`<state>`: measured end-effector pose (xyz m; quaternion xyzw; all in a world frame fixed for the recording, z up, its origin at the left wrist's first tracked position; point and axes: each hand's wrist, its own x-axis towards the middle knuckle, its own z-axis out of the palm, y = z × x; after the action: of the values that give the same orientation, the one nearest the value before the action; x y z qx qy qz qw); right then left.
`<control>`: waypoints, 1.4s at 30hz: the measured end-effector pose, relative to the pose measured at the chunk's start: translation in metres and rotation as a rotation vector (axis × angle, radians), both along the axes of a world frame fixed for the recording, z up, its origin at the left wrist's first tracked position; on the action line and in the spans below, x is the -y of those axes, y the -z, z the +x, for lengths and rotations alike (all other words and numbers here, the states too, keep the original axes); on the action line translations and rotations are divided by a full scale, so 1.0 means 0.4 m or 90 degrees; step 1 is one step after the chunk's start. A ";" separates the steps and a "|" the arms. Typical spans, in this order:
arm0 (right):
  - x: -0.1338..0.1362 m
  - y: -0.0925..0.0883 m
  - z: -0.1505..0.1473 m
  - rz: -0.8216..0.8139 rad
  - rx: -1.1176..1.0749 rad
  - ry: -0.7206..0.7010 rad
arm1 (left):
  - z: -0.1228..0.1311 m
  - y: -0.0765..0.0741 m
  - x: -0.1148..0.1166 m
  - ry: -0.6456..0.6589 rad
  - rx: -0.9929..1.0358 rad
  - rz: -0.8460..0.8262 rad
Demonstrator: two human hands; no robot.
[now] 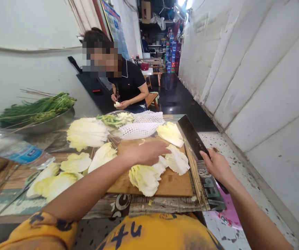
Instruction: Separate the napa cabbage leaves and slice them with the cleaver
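Observation:
My right hand grips a cleaver by its dark handle, the broad blade tilted up and away past the board's right edge. My left hand reaches across the wooden cutting board, fingers stretched out to a cut cabbage leaf; its underside is hidden. Just below that hand lies another piece of pale cabbage. A yellowish leaf rests at the board's far right corner. Thin wooden skewers lie along the right side of the board.
Loose cabbage leaves and a larger cabbage stack lie left. A metal bowl of greens with skewers and a plastic bottle stand further left. White foam netting is behind the board. Opposite sits a person holding something pale.

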<state>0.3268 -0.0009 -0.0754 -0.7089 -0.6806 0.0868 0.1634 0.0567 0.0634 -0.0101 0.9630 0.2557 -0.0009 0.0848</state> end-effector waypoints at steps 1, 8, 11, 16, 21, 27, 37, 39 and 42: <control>0.000 0.002 -0.001 -0.002 0.000 0.001 | 0.014 0.010 -0.003 0.037 0.003 -0.008; 0.004 0.007 0.000 0.001 0.015 0.021 | 0.170 0.099 -0.059 0.081 -0.082 -0.081; 0.011 0.007 0.009 -0.002 0.007 0.025 | 0.197 0.121 -0.090 0.061 -0.146 -0.109; 0.025 0.005 0.015 -0.004 -0.018 0.024 | 0.191 0.085 -0.075 0.026 -0.174 -0.074; 0.039 -0.011 0.015 -0.004 -0.056 0.039 | 0.134 0.024 -0.044 -0.015 -0.097 0.053; 0.027 -0.027 -0.010 0.008 -0.037 0.013 | 0.072 0.125 -0.035 -0.115 -0.067 0.201; -0.008 -0.066 -0.087 -0.051 0.126 -0.101 | 0.074 0.132 -0.004 -0.050 -0.057 0.221; -0.017 -0.073 -0.090 -0.045 0.142 -0.088 | 0.081 0.144 -0.019 -0.075 -0.048 0.195; -0.027 -0.080 -0.091 -0.043 0.164 -0.083 | 0.072 0.171 -0.032 -0.110 -0.071 0.135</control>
<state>0.2906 0.0098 -0.0433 -0.6737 -0.7371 0.0285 0.0447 0.0856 0.0764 -0.0786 0.9393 0.3409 -0.0203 -0.0323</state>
